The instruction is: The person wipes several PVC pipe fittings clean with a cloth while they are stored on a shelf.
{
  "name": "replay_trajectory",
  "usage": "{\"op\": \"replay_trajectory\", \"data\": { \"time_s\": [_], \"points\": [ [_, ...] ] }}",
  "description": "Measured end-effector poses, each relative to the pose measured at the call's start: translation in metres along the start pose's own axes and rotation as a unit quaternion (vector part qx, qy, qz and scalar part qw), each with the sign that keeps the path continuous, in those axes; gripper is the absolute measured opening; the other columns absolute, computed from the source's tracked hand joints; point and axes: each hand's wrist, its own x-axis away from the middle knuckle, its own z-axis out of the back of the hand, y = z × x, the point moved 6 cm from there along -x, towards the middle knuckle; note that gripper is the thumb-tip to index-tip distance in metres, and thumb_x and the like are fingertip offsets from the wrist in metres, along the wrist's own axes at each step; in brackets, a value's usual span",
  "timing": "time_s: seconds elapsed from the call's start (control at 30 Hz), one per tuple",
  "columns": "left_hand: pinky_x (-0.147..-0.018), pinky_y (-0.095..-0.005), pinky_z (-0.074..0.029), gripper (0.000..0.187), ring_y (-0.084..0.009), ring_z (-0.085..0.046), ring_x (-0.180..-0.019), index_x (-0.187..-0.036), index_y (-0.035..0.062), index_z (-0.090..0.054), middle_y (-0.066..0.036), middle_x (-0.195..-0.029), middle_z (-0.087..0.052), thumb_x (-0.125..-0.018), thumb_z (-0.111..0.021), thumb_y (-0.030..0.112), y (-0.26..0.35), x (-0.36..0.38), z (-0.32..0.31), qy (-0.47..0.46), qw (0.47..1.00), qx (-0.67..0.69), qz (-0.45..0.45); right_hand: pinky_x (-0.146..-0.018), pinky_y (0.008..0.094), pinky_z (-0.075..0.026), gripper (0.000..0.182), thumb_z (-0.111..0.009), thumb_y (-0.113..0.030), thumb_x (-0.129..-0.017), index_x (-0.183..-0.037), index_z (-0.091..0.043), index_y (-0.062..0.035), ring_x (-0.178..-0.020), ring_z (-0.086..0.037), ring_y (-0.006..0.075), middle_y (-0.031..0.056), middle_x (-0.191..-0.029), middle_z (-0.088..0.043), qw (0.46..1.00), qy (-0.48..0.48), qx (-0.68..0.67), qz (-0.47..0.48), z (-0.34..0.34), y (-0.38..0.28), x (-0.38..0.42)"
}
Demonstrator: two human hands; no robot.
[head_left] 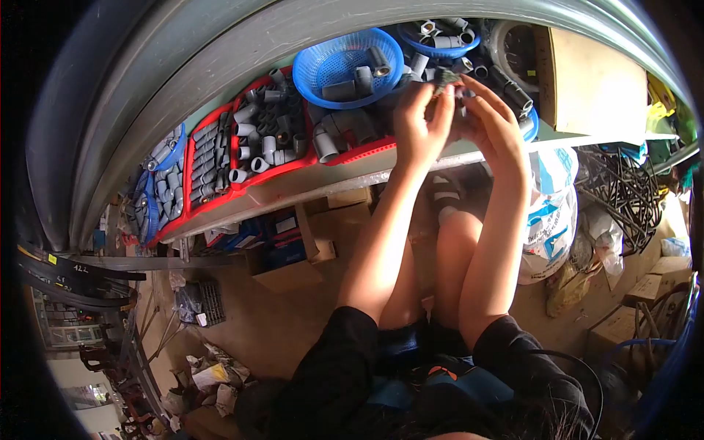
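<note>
Both hands are raised close together over the shelf of grey pipe fittings. My left hand [423, 125] is closed, thumb and fingers pinched at a small grey-green piece [446, 76]. Facing it, my right hand [496, 123] has its fingers curled in at the same spot. Fingers cover most of what they hold, so its kind cannot be told. Just left of the hands is a blue plastic basket [306, 76] with a few grey fittings [339, 91] in it. Behind them, another blue basket [445, 53] holds more fittings.
Red trays [233, 147] with grey elbows and couplings line the shelf's left part. A cardboard box [598, 81] stands at its right end. Grey pipes [183, 59] arch across the top. Below are an open carton [290, 275] and a white printed sack [546, 235].
</note>
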Motion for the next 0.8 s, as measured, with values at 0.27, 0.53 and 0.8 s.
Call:
{"op": "replay_trajectory", "data": {
  "time_s": [0.27,0.53,0.8],
  "points": [
    [-0.059,-0.0328,-0.045,0.009,-0.0252,-0.058,-0.066,-0.089,0.0004,-0.061,-0.013,-0.078,-0.058,-0.085,-0.061,0.009,0.01,0.002,-0.002,-0.035,0.999,-0.008,-0.004,-0.074,0.0275,-0.054,0.032,-0.05,-0.014,-0.094,-0.123,-0.054,-0.0015,-0.083,-0.063,0.013,0.0075,-0.105,-0.062,1.0,-0.003,0.006,-0.009,-0.001,-0.004,0.001],
    [-0.06,-0.0272,-0.044,0.013,-0.0151,-0.057,-0.064,-0.088,-0.0009,-0.063,-0.009,-0.073,-0.061,-0.087,-0.061,0.012,0.009,0.005,-0.008,-0.083,0.996,0.019,0.021,-0.076,0.0266,-0.054,0.03,-0.05,-0.017,-0.094,-0.118,-0.052,0.001,-0.087,-0.062,0.0124,0.0076,-0.104,-0.062,0.999,0.039,0.009,0.033,0.001,-0.011,0.003],
    [-0.06,-0.0311,-0.045,0.011,-0.0218,-0.059,-0.065,-0.084,-0.0017,-0.06,-0.012,-0.073,-0.06,-0.088,-0.058,0.008,0.0,0.002,0.001,-0.012,0.998,0.037,0.055,-0.078,0.0247,-0.049,0.035,-0.052,-0.022,-0.093,-0.12,-0.055,-0.0011,-0.09,-0.059,0.0118,0.006,-0.106,-0.061,0.996,0.031,0.078,-0.023,-0.005,-0.005,0.009]
  ]
}}
